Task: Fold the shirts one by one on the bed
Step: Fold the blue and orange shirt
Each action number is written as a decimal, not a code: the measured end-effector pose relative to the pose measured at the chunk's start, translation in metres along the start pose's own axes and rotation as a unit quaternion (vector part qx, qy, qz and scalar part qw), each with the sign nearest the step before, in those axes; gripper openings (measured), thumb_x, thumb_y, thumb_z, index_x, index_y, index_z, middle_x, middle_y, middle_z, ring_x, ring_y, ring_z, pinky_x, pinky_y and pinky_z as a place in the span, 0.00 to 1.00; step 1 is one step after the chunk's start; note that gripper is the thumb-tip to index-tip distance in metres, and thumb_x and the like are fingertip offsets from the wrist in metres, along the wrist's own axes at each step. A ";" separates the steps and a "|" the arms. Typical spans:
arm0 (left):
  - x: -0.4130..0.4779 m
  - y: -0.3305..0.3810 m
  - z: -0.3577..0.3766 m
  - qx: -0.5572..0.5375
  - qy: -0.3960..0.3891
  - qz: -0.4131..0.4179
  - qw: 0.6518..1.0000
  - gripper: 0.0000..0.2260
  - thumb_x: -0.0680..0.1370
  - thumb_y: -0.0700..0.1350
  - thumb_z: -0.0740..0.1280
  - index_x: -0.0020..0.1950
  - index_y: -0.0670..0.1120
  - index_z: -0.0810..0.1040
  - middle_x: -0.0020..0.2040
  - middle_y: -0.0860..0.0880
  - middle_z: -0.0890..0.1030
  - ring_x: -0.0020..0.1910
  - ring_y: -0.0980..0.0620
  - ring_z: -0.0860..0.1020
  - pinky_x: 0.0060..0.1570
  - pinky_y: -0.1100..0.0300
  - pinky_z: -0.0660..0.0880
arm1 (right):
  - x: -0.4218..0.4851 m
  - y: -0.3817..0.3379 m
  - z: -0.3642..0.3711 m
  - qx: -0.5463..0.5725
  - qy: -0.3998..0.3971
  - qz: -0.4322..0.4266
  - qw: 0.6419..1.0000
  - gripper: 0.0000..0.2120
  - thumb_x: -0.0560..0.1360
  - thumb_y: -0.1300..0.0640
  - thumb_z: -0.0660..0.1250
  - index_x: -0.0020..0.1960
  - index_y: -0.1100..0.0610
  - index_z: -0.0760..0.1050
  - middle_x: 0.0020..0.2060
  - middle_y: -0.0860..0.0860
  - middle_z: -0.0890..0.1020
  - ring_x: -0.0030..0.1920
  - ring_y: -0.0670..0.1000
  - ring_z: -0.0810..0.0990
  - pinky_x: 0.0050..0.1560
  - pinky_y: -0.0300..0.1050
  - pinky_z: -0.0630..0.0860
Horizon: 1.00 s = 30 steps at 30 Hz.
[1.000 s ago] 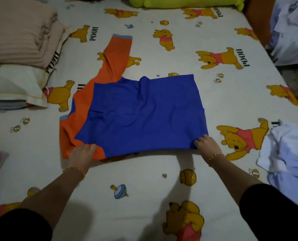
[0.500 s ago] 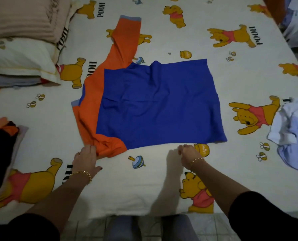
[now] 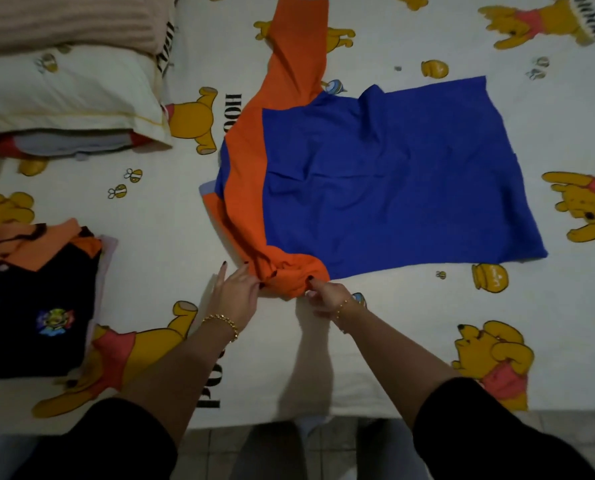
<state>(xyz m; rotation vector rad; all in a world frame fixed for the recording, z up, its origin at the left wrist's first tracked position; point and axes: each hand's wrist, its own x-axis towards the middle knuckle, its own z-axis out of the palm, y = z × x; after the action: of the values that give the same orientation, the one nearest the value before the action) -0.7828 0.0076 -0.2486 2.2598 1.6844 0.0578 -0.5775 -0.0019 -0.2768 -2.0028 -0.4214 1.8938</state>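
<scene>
The blue and orange shirt [image 3: 375, 188] is laid mid-frame on the bed [image 3: 410, 327], long axis left to right, and its bunched orange near corner is pinched between the left hand [image 3: 235, 292] and right hand [image 3: 327, 296], both equally near, directly below it.

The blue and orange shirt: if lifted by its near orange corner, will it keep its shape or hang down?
Probably it hangs floppy: the shirt bunches where the left hand and right hand pinch its orange part. Likely light, since a light pinch seems to gather it. Unlikely to roll; it lies flat on the bed.
</scene>
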 end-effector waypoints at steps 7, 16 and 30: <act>-0.047 0.007 -0.029 -0.154 -0.029 -0.036 0.987 0.09 0.80 0.44 0.54 0.42 0.45 0.67 0.45 0.39 0.78 0.50 0.38 0.77 0.45 0.52 0.71 | -0.002 0.006 0.020 0.208 0.021 -0.010 0.978 0.21 0.74 0.51 0.66 0.63 0.62 0.74 0.57 0.57 0.80 0.55 0.58 0.79 0.60 0.56 0.75; -0.122 0.054 -0.013 -0.522 -0.077 -0.328 0.784 0.10 0.79 0.55 0.63 0.49 0.49 0.78 0.44 0.45 0.81 0.46 0.46 0.78 0.52 0.54 0.74 | -0.101 0.043 -0.011 0.127 -0.119 0.022 0.984 0.19 0.76 0.47 0.66 0.64 0.54 0.72 0.59 0.55 0.79 0.59 0.57 0.77 0.53 0.54 0.77; -0.224 0.171 0.018 -0.669 -0.106 -0.408 0.612 0.21 0.78 0.47 0.64 0.69 0.40 0.68 0.61 0.40 0.77 0.55 0.43 0.77 0.56 0.46 0.74 | -0.186 0.145 -0.108 -0.168 -0.031 -0.129 0.977 0.24 0.74 0.49 0.69 0.60 0.68 0.76 0.58 0.63 0.79 0.58 0.61 0.77 0.62 0.57 0.74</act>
<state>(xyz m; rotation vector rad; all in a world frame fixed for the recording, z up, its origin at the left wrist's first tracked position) -0.6882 -0.2500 -0.1825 0.3069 1.4562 0.5747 -0.4850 -0.2193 -0.1708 -1.9710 -1.0267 1.8178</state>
